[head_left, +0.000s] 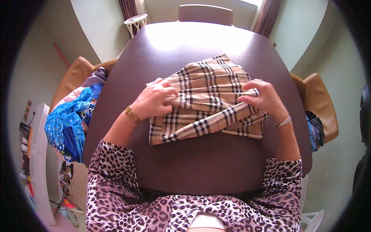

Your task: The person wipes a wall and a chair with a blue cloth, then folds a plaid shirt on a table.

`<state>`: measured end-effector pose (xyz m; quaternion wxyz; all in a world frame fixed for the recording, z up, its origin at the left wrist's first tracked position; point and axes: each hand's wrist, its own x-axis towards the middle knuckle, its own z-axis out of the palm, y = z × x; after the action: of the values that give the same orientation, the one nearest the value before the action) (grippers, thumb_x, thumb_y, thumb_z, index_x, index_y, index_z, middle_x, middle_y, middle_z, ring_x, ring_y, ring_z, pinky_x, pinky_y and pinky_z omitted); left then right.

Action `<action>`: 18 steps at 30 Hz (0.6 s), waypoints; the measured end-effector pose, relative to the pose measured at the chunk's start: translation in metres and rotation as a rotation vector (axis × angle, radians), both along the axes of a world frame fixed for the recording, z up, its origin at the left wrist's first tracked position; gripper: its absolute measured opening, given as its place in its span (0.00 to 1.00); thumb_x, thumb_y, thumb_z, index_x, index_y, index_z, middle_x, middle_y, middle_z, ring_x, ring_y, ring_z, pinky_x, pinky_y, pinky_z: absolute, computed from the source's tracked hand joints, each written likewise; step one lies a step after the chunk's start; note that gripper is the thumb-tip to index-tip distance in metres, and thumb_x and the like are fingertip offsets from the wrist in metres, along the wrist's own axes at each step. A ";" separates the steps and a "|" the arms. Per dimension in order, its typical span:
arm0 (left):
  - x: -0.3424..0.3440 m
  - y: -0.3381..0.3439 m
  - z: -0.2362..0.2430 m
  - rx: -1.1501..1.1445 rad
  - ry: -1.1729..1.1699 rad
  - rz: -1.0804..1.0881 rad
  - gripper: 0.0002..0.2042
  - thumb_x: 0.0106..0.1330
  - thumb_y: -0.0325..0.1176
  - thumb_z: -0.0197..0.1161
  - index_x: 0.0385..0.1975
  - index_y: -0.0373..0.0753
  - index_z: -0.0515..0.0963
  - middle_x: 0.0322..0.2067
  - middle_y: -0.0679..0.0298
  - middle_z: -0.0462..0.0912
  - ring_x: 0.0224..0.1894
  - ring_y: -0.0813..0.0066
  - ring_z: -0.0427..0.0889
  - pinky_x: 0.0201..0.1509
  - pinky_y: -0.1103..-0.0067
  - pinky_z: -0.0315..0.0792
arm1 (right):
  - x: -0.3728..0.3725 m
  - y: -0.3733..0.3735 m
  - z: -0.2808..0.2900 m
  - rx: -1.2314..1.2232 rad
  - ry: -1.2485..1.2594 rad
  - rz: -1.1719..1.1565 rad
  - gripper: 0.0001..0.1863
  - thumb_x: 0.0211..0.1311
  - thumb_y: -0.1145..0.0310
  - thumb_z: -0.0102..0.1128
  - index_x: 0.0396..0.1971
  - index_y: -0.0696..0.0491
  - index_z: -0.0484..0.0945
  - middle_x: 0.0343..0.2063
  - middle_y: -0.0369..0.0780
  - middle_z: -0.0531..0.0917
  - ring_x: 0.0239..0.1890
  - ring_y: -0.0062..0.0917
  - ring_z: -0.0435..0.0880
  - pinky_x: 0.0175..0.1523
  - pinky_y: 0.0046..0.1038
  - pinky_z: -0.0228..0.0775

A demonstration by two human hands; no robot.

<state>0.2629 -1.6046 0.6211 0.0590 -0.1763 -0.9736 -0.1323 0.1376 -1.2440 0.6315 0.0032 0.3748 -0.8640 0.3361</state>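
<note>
A beige plaid pleated skirt (210,79) with black and white stripes lies spread and partly bunched on the dark brown table (174,166). My left hand (154,98) is at its left side, thumb and fingers closed on a raised fold of the cloth. At the right side my right hand (266,98) pinches another part of the same fold. Between the hands the pleats run in loose ridges. A folded-over strip slants across the near part, and the lower right corner spreads out beneath it.
A tan chair (63,83) on the left holds a heap of clothes, with a bright blue jacket (69,123) on it. Another tan chair (319,104) stands at the right with dark and blue cloth. At the far end are a chair back (205,13) and a white side table (135,19).
</note>
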 end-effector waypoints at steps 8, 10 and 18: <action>-0.004 0.003 -0.015 -0.197 0.159 0.066 0.26 0.49 0.24 0.62 0.53 0.39 0.77 0.52 0.54 0.79 0.59 0.55 0.74 0.63 0.66 0.68 | 0.019 -0.025 -0.024 0.318 0.300 0.042 0.35 0.44 0.54 0.74 0.54 0.53 0.77 0.56 0.46 0.77 0.54 0.40 0.79 0.60 0.36 0.71; -0.006 0.003 -0.013 -0.132 0.128 0.117 0.23 0.51 0.24 0.60 0.52 0.38 0.78 0.49 0.53 0.81 0.55 0.55 0.78 0.60 0.67 0.71 | 0.026 -0.037 -0.016 0.189 0.231 0.130 0.36 0.46 0.54 0.72 0.57 0.54 0.75 0.57 0.47 0.77 0.56 0.41 0.78 0.61 0.36 0.70; -0.013 -0.006 -0.004 -0.088 0.377 0.178 0.20 0.56 0.24 0.56 0.51 0.37 0.78 0.44 0.53 0.83 0.45 0.56 0.83 0.50 0.67 0.77 | 0.020 -0.095 -0.011 0.584 0.349 -0.119 0.30 0.53 0.65 0.64 0.59 0.53 0.73 0.47 0.45 0.82 0.53 0.40 0.78 0.60 0.41 0.66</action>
<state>0.2500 -1.6104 0.6174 0.2441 -0.1138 -0.9618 -0.0488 0.1572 -1.3395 0.6201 0.0632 0.3608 -0.9305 0.0049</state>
